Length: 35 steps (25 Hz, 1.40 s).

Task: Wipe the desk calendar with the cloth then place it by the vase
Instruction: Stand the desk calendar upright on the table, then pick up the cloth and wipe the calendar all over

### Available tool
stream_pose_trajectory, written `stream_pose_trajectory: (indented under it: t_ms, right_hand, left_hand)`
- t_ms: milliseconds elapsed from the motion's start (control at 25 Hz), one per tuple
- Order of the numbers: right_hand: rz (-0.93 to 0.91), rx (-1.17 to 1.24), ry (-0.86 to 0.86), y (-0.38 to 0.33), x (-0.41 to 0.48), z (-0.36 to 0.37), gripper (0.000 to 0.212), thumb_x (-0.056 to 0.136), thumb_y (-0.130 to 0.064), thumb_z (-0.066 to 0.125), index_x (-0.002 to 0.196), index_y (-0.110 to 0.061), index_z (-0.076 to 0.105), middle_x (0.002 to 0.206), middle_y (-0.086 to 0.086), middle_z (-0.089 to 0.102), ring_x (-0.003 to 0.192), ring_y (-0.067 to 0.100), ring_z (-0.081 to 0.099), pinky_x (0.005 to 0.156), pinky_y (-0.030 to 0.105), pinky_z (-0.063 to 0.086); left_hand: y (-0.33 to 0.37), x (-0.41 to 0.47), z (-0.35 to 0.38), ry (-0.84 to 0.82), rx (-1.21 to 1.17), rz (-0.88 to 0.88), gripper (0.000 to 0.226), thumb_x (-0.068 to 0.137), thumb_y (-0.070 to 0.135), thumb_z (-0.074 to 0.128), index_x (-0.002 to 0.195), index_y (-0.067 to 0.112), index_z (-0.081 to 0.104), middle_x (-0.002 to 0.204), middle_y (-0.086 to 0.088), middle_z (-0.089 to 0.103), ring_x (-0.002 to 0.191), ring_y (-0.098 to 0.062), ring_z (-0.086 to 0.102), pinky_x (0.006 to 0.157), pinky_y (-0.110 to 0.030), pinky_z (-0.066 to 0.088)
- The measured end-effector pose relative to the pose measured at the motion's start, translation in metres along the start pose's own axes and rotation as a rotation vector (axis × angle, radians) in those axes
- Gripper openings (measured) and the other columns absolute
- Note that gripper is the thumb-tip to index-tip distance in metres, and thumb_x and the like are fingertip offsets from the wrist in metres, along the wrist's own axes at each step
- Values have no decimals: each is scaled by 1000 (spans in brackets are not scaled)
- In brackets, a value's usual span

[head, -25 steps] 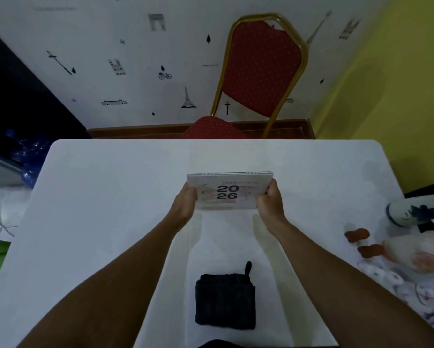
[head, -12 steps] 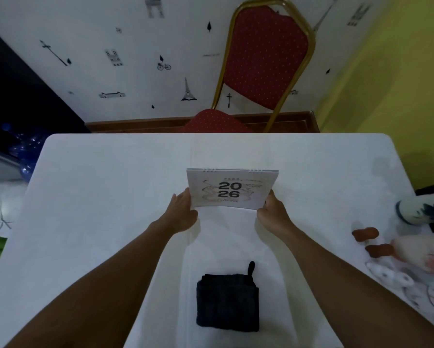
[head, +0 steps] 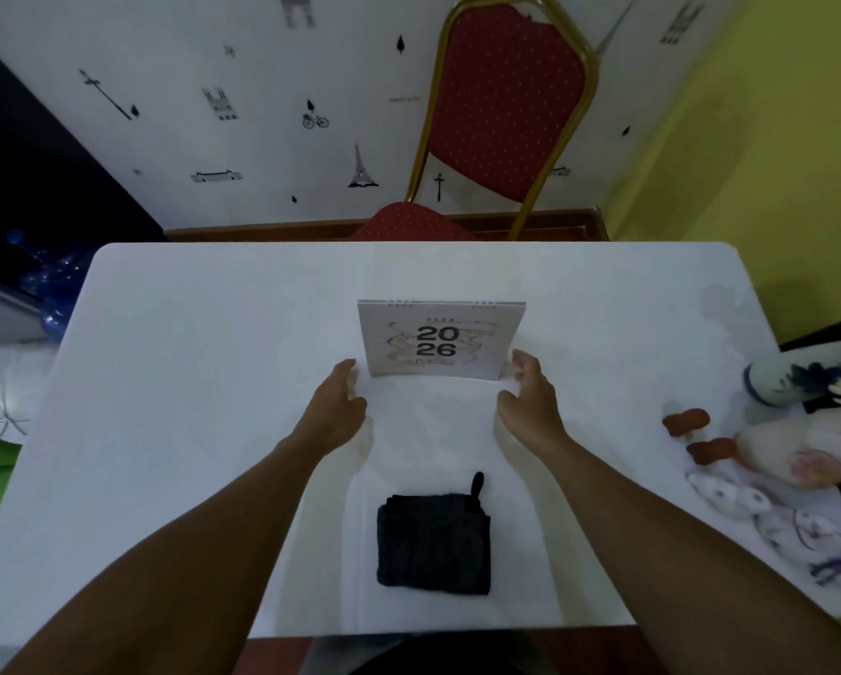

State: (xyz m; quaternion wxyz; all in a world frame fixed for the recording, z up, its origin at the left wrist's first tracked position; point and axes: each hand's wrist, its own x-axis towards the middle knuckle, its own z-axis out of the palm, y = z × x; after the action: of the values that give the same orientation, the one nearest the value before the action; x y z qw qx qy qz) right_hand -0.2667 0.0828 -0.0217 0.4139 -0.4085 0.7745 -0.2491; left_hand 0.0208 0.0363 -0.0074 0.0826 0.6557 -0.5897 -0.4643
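A white desk calendar (head: 440, 341) printed "2026" stands upright in the middle of the white table (head: 189, 382). My left hand (head: 333, 409) hovers just below its lower left corner, fingers apart, holding nothing. My right hand (head: 530, 401) is beside the lower right corner, also open and apart from the calendar. A folded dark cloth (head: 433, 540) with a hanging loop lies near the front edge, between my forearms. The blue-and-white vase (head: 793, 377) with white flowers is at the far right edge.
A white plush duck with orange feet (head: 798, 453) and patterned white items (head: 769, 518) lie at the right side. A red chair with a gold frame (head: 501, 114) stands behind the far edge. Blue bags (head: 48, 280) sit on the floor at left.
Both hands gripped the calendar's sides, set it standing on the table, then let go and drew back slightly toward me.
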Motion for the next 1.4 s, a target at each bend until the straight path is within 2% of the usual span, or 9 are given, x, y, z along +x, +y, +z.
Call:
stream_pose_trajectory:
  t_ms: [200, 400, 560, 680, 760, 920, 1120, 1280, 1400]
  right_hand:
    - [-110, -112, 13, 22, -45, 10, 61, 91, -4, 50, 150, -19, 42, 147, 7, 50, 138, 24, 45, 113, 35, 37]
    - [-625, -377, -148, 43, -101, 19, 42, 98, -27, 61, 139, -15, 59, 141, 4, 61, 132, 22, 54, 113, 39, 44]
    - [-924, -699, -298, 69, -133, 22, 89, 92, -66, 54, 157, -9, 36, 166, 7, 33, 155, 23, 29, 127, 41, 25]
    - [-937, -908, -365, 87, -146, 29, 118, 83, -86, 43, 164, -8, 8, 174, 7, 4, 161, 24, 0, 130, 39, 4]
    - [-915, -992, -340, 91, -148, 35, 123, 81, -86, 46, 163, -4, 5, 173, 11, 3, 161, 29, -1, 130, 43, 6]
    - [-895, -1091, -320, 80, -146, 40, 109, 89, -68, 57, 161, 1, 13, 170, 18, 17, 158, 35, 15, 129, 47, 20]
    - [-810, -989, -399, 59, -141, 33, 95, 94, -54, 53, 163, -5, 11, 172, 13, 12, 160, 28, 7, 131, 38, 1]
    - [-915, -998, -263, 36, -144, 45, 90, 79, -52, 64, 151, -2, 44, 151, 17, 54, 141, 36, 50, 120, 51, 38]
    - [-691, -895, -172, 16, -137, 55, 77, 85, -50, 71, 150, -15, 49, 129, 10, 71, 112, 33, 69, 96, 42, 55]
  left_hand:
    - [-8, -47, 27, 81, 153, 69, 58, 100, 14, 51, 154, 8, 30, 163, -10, 26, 149, -25, 22, 121, -41, 20]
    - [-26, -100, 59, -188, 458, 449, 78, 96, 63, 43, 158, 19, 24, 166, 1, 17, 151, -12, 12, 119, -27, 6]
    - [-43, -126, 77, -274, 752, 545, 123, 74, 94, 35, 160, 14, 0, 165, -2, -11, 152, -15, -9, 123, -34, -2]
    - [-55, -138, 83, -148, 989, 651, 123, 78, 84, 45, 158, 6, -7, 164, -12, -18, 151, -27, -15, 124, -44, 0]
    - [-61, -142, 85, -82, 1034, 725, 115, 83, 74, 50, 158, 2, 0, 165, -17, -10, 152, -31, -7, 123, -48, 7]
    - [-65, -138, 78, -139, 1008, 762, 96, 96, 59, 45, 157, 2, 0, 165, -18, -5, 152, -31, -1, 122, -46, 15]
    - [-56, -124, 66, -348, 892, 646, 87, 99, 47, 46, 158, 5, -1, 166, -15, -2, 152, -26, 11, 119, -39, 29]
    - [-27, -102, 50, -524, 748, 455, 83, 98, 44, 52, 159, 9, 8, 162, -16, 24, 133, -32, 46, 105, -38, 41]
    - [-10, -85, 40, -544, 656, 386, 73, 98, 45, 55, 154, 7, 26, 143, -20, 52, 121, -32, 55, 91, -30, 40]
